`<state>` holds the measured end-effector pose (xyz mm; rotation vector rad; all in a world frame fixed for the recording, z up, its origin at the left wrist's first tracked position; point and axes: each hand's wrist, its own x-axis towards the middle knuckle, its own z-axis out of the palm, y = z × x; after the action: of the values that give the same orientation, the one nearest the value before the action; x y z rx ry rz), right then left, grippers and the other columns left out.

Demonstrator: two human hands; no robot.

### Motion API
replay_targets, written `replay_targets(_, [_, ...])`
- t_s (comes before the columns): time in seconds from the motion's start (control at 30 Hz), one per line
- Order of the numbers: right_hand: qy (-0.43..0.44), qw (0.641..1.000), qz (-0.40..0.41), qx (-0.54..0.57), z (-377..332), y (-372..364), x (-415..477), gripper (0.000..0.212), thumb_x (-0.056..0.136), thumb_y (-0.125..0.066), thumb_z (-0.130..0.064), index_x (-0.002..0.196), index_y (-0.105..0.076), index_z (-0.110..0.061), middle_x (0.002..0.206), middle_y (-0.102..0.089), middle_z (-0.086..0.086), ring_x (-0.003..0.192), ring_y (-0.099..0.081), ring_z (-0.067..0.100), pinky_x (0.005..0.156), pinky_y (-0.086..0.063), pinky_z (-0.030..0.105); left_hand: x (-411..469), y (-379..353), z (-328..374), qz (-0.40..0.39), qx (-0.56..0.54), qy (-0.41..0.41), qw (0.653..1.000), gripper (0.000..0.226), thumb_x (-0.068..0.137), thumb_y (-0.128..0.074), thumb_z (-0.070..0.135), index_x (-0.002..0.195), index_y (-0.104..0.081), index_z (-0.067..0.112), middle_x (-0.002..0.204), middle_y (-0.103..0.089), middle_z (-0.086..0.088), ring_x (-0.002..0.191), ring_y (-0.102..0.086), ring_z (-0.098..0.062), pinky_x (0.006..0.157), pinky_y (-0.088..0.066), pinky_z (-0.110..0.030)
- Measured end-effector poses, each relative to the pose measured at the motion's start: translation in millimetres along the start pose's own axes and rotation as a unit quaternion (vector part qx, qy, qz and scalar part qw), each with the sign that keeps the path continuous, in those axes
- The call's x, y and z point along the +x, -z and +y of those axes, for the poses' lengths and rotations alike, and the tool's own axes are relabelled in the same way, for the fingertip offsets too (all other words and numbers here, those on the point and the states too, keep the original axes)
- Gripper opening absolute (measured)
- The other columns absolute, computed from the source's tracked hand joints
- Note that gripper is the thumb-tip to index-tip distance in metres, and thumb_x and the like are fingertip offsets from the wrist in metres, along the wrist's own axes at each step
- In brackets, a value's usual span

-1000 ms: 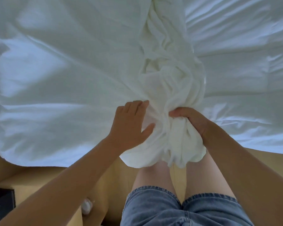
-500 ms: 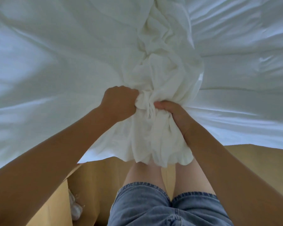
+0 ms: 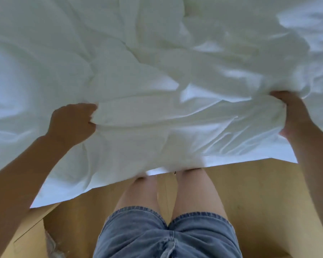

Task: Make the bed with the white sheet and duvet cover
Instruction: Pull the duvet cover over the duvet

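Fingers of the left hand, at 9 o'clock, are curled round a fold of the white bedding. The right hand, at 3 o'clock, grips a bunched edge of it. The bedding is stretched between them and fills the view from 9 through 12 to 3, its near edge hanging over bare knees. Denim shorts and tan floor lie at 6 o'clock.

Soft cool daylight, bluish glare on white bedding, gentle fold shadows, slight blur, edges warped
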<state>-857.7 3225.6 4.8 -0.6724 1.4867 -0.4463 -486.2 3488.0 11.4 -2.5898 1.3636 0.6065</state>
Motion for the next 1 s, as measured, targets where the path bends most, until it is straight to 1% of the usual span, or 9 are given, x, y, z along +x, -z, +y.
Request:
replay_targets(0.1, [-0.034,0.998,-0.043,-0.028,24.8,-18.6,18.7,0.019,0.09,-0.05,-0.017,0.08,-0.066,-0.022,0.065,-0.07,-0.006,0.062,-0.068,0.012,0.057,-0.053,0.022,-6.5,-12.5,20.2,-0.035,-0.003,0.019,0.999,0.036,0.073,-0.063,0.007,0.109,-0.062,0.005,0.112,-0.063,-0.017,0.097,-0.061,-0.04,0.08,-0.046,-0.045])
replay_targets(0.27, [-0.077,0.995,-0.068,-0.014,50.0,-9.3,42.3,0.011,0.087,-0.057,-0.025,0.094,-0.066,-0.024,0.075,-0.072,-0.006,0.07,-0.069,0.013,0.066,-0.051,0.028,-7.6,-17.6,54.9,-0.059,0.01,0.025,0.998,0.065,0.069,-0.069,0.018,0.129,-0.048,0.007,0.119,-0.054,-0.016,0.108,-0.053,-0.036,0.083,-0.044,-0.044])
replay_targets(0.43, [-0.124,0.98,-0.146,0.053,51.0,-4.1,45.7,0.034,0.074,-0.062,-0.033,0.105,-0.065,-0.019,0.091,-0.074,0.001,0.082,-0.071,0.017,0.063,-0.057,0.028,11.8,-38.5,161.5,-0.043,0.106,-0.159,0.981,0.112,0.058,-0.07,0.054,0.148,-0.018,0.012,0.142,-0.036,-0.014,0.126,-0.038,-0.032,0.101,-0.031,-0.048])
replay_targets(0.53, [-0.185,0.96,-0.192,0.085,62.8,-1.8,41.7,0.039,0.07,-0.058,-0.038,0.101,-0.065,-0.015,0.088,-0.075,0.002,0.081,-0.071,0.015,0.063,-0.058,0.027,42.0,-68.7,244.9,-0.093,0.196,-0.163,0.962,0.078,0.083,-0.057,0.033,0.141,-0.02,-0.002,0.143,-0.032,-0.021,0.129,-0.034,-0.035,0.102,-0.03,-0.05])
replay_targets(0.63, [-0.224,0.943,-0.244,0.031,65.0,-0.6,38.1,0.032,0.065,-0.066,-0.034,0.09,-0.075,-0.016,0.092,-0.074,0.004,0.082,-0.071,0.016,0.061,-0.057,0.026,79.1,-67.5,271.8,-0.137,0.211,-0.126,0.96,0.033,0.091,-0.048,0.009,0.123,-0.048,0.001,0.12,-0.057,-0.017,0.111,-0.056,-0.033,0.087,-0.046,-0.042])
replay_targets(0.73, [-0.191,0.951,-0.241,0.034,49.4,2.1,46.1,0.04,0.06,-0.073,-0.026,0.097,-0.072,-0.013,0.09,-0.074,0.006,0.08,-0.071,0.021,0.06,-0.056,0.029,92.0,-34.7,258.7,-0.1,0.156,-0.107,0.977,0.031,0.084,-0.056,0.014,0.114,-0.056,0.007,0.107,-0.064,-0.014,0.1,-0.063,-0.035,0.076,-0.048,-0.037])
replay_targets(0.83, [-0.133,0.957,-0.24,0.09,20.8,5.3,47.3,0.023,0.062,-0.077,-0.02,0.084,-0.076,-0.016,0.089,-0.074,0.006,0.079,-0.071,0.022,0.062,-0.057,0.031,81.4,14.3,240.0,-0.021,0.144,-0.109,0.983,0.035,0.078,-0.058,0.016,0.111,-0.055,0.007,0.096,-0.065,-0.017,0.089,-0.063,-0.038,0.066,-0.037,-0.033])
replay_targets(0.93, [-0.064,0.96,-0.246,0.116,-2.6,40.1,46.7,0.015,0.07,-0.065,-0.026,0.076,-0.078,-0.021,0.081,-0.074,0.002,0.076,-0.071,0.017,0.064,-0.057,0.029,44.0,40.1,226.4,0.014,0.101,-0.121,0.987,0.028,0.071,-0.065,0.012,0.097,-0.061,0.003,0.086,-0.066,-0.02,0.079,-0.064,-0.042,0.066,-0.045,-0.038])
replay_targets(1.0, [-0.012,0.972,-0.184,0.144,-21.3,83.4,50.7,0.027,0.083,-0.052,-0.024,0.072,-0.077,-0.025,0.077,-0.073,-0.003,0.075,-0.07,0.013,0.065,-0.057,0.028,7.9,38.3,221.7,-0.013,0.058,-0.098,0.993,0.022,0.07,-0.069,0.009,0.09,-0.065,0.002,0.079,-0.066,-0.019,0.074,-0.065,-0.042,0.064,-0.049,-0.042])
